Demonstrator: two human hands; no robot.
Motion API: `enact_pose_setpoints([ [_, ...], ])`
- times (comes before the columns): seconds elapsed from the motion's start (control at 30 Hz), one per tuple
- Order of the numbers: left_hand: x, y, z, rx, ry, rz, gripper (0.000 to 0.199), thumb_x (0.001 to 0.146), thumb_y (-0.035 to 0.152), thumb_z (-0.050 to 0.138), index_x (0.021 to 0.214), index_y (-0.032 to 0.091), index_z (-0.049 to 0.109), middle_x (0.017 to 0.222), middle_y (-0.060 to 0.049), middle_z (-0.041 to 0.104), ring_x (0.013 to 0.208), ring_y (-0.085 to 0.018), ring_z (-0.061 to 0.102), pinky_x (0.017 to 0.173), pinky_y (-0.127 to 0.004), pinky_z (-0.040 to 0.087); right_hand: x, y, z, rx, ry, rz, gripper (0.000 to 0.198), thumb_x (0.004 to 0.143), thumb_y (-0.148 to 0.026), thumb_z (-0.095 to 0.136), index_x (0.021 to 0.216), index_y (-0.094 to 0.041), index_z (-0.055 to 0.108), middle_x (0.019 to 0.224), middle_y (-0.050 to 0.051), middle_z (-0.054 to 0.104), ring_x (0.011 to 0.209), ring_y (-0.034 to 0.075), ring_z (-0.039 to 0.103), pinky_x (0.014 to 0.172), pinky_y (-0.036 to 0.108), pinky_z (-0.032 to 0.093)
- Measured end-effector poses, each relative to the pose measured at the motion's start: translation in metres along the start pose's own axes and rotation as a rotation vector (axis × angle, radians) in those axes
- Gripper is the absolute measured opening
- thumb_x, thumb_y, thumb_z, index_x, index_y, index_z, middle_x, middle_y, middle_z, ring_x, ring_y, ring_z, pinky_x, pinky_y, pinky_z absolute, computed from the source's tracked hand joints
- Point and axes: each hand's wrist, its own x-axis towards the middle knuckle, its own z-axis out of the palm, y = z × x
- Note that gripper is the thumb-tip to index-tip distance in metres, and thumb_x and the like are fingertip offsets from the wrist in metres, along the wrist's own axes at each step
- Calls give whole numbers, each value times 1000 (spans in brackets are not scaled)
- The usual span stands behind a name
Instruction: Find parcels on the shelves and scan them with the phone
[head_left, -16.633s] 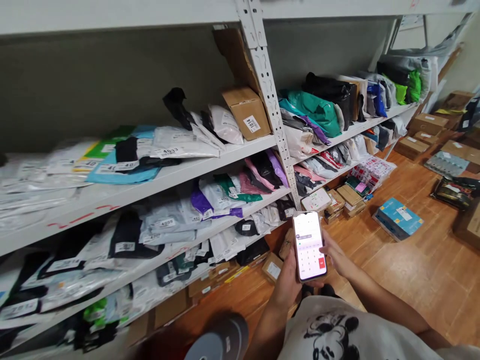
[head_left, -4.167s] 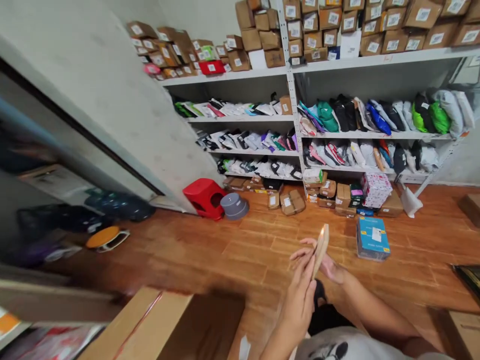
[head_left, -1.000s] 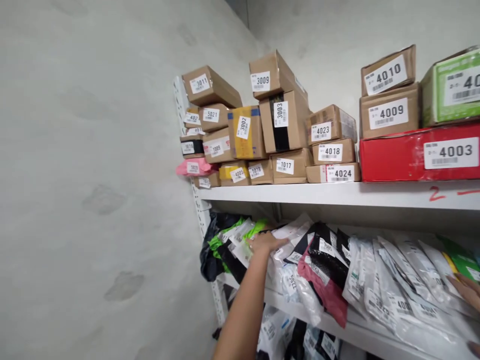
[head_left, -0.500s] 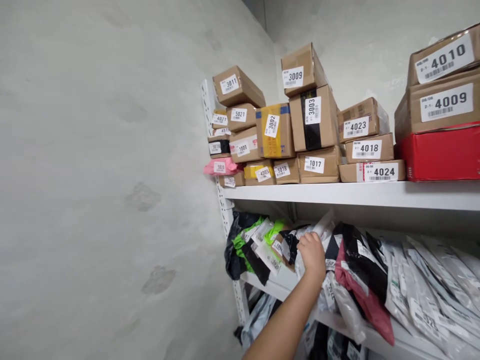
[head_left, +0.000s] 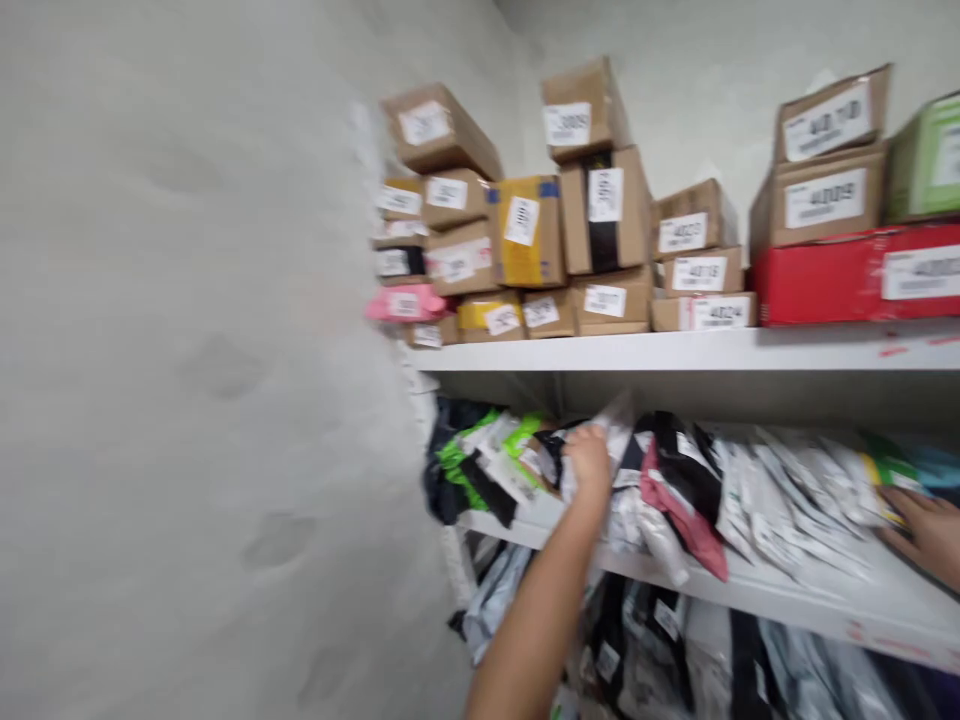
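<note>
My left hand (head_left: 589, 460) reaches to the middle shelf, its fingers curled over the upper edge of a whitish plastic mailer bag (head_left: 570, 485). Left of it lean bags in black, white and bright green (head_left: 461, 470). Just right of it stand a pink mailer bag (head_left: 679, 510) and a black one (head_left: 686, 465). My right hand (head_left: 926, 530) comes in at the right edge, partly cut off. Its fingers stretch apart beside a row of white mailer bags (head_left: 780, 500) and a green-and-yellow package (head_left: 892, 465). Motion blurs the view.
Labelled cardboard boxes (head_left: 604, 300) and a red box (head_left: 817, 280) are stacked on the white upper shelf (head_left: 600, 352). More bagged parcels (head_left: 675, 640) fill the lower shelf. A grey wall (head_left: 187, 350) stands close on the left.
The view has swung to the right, so the shelves sit farther left and higher. My right hand has come into view. My left hand stays at the same mailer bag.
</note>
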Motion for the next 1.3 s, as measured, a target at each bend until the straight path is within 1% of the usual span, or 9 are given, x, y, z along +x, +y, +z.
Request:
enact_pose_setpoints([
  [0.2,23,-44,-32,-33,-156,-96,48,93,36,43,120,2,62,126,-31,57,117,-46,56,82,-51,51,15,0,-17,-112,-248,63,24,90,-20,58,112,-15,67,118,16,70,98,28,69,83,38,53],
  [0.3,2,-13,-44,-121,173,6,59,93,42,35,132,4,57,138,-30,48,129,-47,46,96,-58,46,24,1,-20,-109,-306,124,21,97,-27,60,112,-13,65,106,10,71,90,23,69,81,39,55],
  [0.4,-56,52,-37,-224,390,536,65,92,49,36,139,7,52,142,-25,49,133,-40,44,110,-57,35,30,-9,-25,-76,-329,149,24,100,-35,60,112,-14,64,102,7,69,88,22,68,81,41,56],
  [0.53,-123,126,2,-81,43,1227,81,77,52,64,150,27,41,160,-11,32,147,-41,22,117,-64,17,33,-29,-33,0,-344,99,25,100,-36,60,110,-14,64,102,6,68,90,22,67,83,42,56],
  [0.77,-68,118,41,-4,-33,1237,72,71,39,77,139,42,53,151,-8,47,140,-40,39,113,-60,28,32,-42,-39,112,-352,-8,23,98,-36,61,107,-15,64,100,5,67,87,21,66,81,40,55],
  [0.87,-43,100,37,72,10,1188,70,69,11,72,132,38,60,146,-6,54,138,-33,43,116,-53,27,37,-53,-33,159,-349,-52,22,97,-35,61,106,-15,64,100,5,68,87,21,66,81,40,54],
  [0.97,-44,110,15,88,-133,1065,57,69,27,72,126,29,67,147,-12,51,140,-37,39,117,-55,25,44,-61,-29,204,-348,-97,22,95,-31,62,109,-14,64,103,8,70,91,23,67,81,37,52],
  [1.17,-78,228,-38,-10,138,1117,53,85,43,50,127,13,62,149,-20,46,143,-35,33,120,-56,14,35,-39,-69,273,-359,-191,60,88,-44,68,137,-15,52,141,13,58,128,24,54,106,32,41],
  [1.3,-85,298,-37,17,-121,1086,59,82,48,54,134,21,56,145,-15,52,141,-37,35,116,-58,21,-10,12,-122,222,-341,-90,81,73,-48,80,140,-14,51,153,18,42,141,32,37,116,42,29],
])
